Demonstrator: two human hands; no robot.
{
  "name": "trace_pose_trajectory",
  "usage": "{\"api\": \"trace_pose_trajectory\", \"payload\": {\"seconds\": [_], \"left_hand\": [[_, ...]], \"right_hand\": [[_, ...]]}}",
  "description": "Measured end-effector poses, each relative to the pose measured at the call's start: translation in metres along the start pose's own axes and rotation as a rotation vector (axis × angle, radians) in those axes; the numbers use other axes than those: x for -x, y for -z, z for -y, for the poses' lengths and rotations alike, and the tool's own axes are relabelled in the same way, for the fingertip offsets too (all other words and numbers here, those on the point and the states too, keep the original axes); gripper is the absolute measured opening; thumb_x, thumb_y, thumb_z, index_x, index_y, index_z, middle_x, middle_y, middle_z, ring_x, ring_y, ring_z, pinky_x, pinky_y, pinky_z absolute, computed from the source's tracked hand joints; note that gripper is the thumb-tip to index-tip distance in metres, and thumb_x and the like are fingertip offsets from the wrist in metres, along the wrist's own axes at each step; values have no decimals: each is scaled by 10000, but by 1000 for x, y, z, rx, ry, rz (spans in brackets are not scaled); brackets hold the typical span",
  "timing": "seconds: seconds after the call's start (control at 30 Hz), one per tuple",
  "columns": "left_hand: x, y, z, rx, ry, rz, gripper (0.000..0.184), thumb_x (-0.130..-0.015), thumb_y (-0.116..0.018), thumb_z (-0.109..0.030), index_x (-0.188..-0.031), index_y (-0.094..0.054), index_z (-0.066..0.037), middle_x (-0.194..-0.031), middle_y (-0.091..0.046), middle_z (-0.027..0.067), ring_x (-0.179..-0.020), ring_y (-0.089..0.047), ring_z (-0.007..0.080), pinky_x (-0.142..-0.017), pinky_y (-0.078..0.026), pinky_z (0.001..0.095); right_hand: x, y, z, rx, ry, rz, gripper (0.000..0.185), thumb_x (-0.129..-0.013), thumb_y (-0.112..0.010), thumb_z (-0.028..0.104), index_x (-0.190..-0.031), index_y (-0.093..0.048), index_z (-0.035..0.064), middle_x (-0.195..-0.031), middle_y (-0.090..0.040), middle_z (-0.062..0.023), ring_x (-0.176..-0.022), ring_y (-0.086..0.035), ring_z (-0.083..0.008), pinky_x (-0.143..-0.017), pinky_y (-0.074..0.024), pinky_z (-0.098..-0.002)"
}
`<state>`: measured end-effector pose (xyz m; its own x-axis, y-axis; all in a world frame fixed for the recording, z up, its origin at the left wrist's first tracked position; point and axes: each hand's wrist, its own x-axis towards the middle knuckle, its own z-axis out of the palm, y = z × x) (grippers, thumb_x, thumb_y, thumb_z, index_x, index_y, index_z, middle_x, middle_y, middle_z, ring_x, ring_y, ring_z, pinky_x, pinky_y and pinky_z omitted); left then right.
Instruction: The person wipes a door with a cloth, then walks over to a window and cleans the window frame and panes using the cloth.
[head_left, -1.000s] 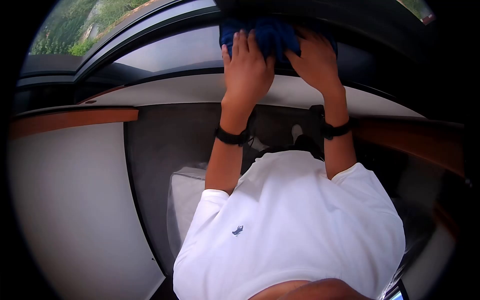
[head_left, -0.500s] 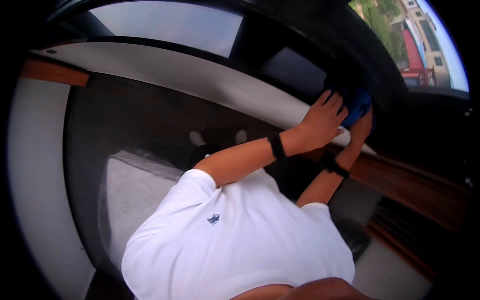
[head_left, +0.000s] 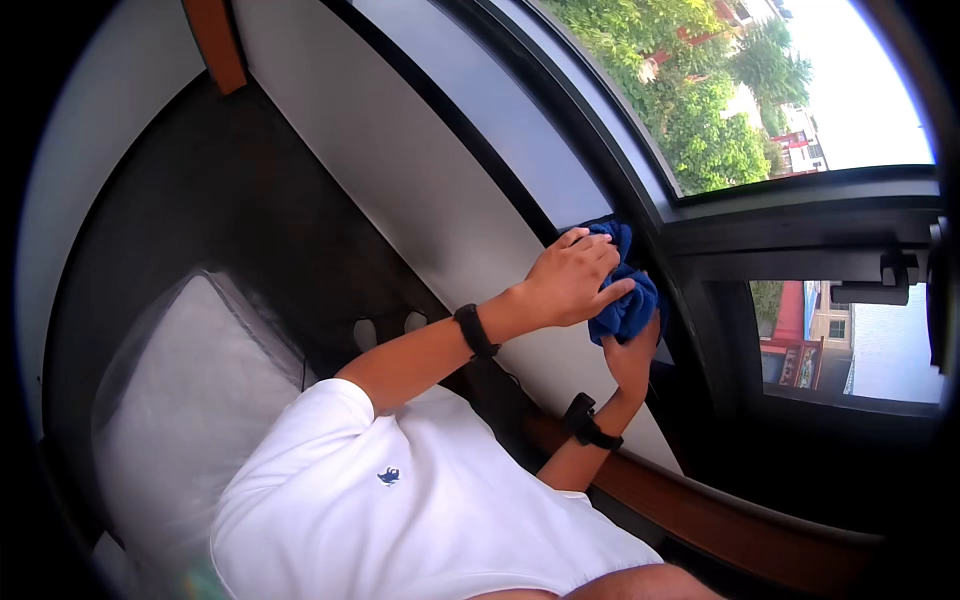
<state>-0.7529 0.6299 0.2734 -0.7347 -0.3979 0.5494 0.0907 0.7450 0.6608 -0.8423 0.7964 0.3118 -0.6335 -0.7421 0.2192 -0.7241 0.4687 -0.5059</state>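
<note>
A crumpled blue cloth [head_left: 628,305] is bunched between my two hands at the dark window frame [head_left: 660,215], by the sill. My left hand [head_left: 575,280] lies over the cloth from the left, its fingers bent onto it and the thumb pressed across its front. From below, my right hand [head_left: 632,355] grips the lower end of the same cloth; its fingertips are partly hidden behind the fabric. Dark bands circle both wrists. Part of the cloth reaches up to the corner where the glass [head_left: 540,150] meets the frame.
A white wall [head_left: 400,170] runs below the window. Beside me stands a pale, plastic-covered piece [head_left: 180,390] on the dark floor [head_left: 220,190]. A window handle [head_left: 895,280] juts out at the right, and a brown wooden ledge [head_left: 720,515] lies at the lower right.
The view has turned, bringing more of the window and the trees outside into sight. Both hands keep hold of the blue cloth and now appear lower and further left in the view.
</note>
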Motion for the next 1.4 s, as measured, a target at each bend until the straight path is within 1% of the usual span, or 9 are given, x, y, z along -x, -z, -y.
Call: {"api": "trace_pose_trajectory", "payload": {"seconds": [0.3, 0.47, 0.8, 0.93, 1.1, 1.23, 1.27, 1.37, 1.4], "left_hand": [[-24, 49, 61, -285, 29, -448, 294, -922, -549, -308, -969, -633, -30, -1044, -679, 177, -1131, -599, 323, -1091, -361, 486], [-1, 59, 142, -265, -218, -643, 305, -976, -433, -349, -924, -568, -81, -1072, -669, 113, -1113, -591, 279, -1082, -321, 487], [39, 168, 191, -457, -248, -718, 462, -1046, -282, -490, -974, -510, -94, -1088, -624, 86, -1192, -552, 276, -1140, -223, 528], [28, 223, 191, -582, -173, -730, 392, -1020, -380, -433, -970, -506, -65, -1035, -605, 100, -1125, -565, 293, -1110, -288, 496], [12, 274, 193, -122, -108, -693, 407, -991, -333, -373, -881, -495, -16, -952, -566, 111, -1003, -534, 264, -1000, -379, 453], [35, 245, 190, -251, -156, -720, 418, -978, -285, -338, -897, -533, -11, -968, -569, 123, -1039, -512, 263, -1002, -375, 441], [35, 247, 186, -265, -217, -689, 285, -861, -744, -221, -965, -597, 0, -988, -593, 108, -1030, -607, 302, -979, -451, 456], [43, 247, 157, -347, -222, -584, 290, -825, -773, -184, -983, -615, 2, -1036, -611, 123, -1051, -609, 302, -1014, -440, 458], [46, 233, 145, -375, -236, -554, 282, -864, -710, -231, -994, -615, 1, -1058, -620, 128, -1075, -604, 301, -1057, -402, 466]], "right_hand": [[-64, -70, 49, 345, 250, -78, 711, -692, -786, 103, -1357, -551, 12, -1484, -457, -252, -1440, -367, -382, -1174, -280, -527], [-78, -121, 89, 390, 322, -109, 441, -706, -787, 112, -1127, -695, 16, -1579, -386, -64, -1460, -358, -331, -1169, -296, -521], [-73, -156, 198, 183, 480, -64, 317, -743, -724, 76, -1047, -696, -10, -1559, -402, -83, -1459, -357, -308, -1180, -282, -500], [-90, -182, 244, 52, 531, -131, 339, -798, -645, 94, -1110, -668, -37, -1519, -441, -150, -1443, -371, -361, -1163, -280, -558], [-114, -202, 273, -24, 600, -223, 306, -794, -648, 103, -1064, -693, -34, -1509, -451, -172, -1433, -374, -394, -1146, -277, -605], [-92, -192, 251, 0, 642, -130, 280, -772, -655, 122, -1002, -715, -26, -1533, -417, -186, -1431, -370, -404, -1144, -254, -632], [-93, -180, 248, 58, 650, -77, 387, -782, -681, 193, -1118, -722, 6, -1530, -425, -176, -1449, -338, -398, -1161, -191, -635], [-72, -150, 244, -32, 605, -17, 339, -779, -675, 188, -1061, -737, 10, -1530, -427, -166, -1449, -338, -390, -1168, -186, -623], [-64, -136, 231, -65, 600, -8, 161, -724, -700, 132, -805, -698, -7, -1588, -351, -133, -1480, -300, -361, -1186, -199, -594]]}}
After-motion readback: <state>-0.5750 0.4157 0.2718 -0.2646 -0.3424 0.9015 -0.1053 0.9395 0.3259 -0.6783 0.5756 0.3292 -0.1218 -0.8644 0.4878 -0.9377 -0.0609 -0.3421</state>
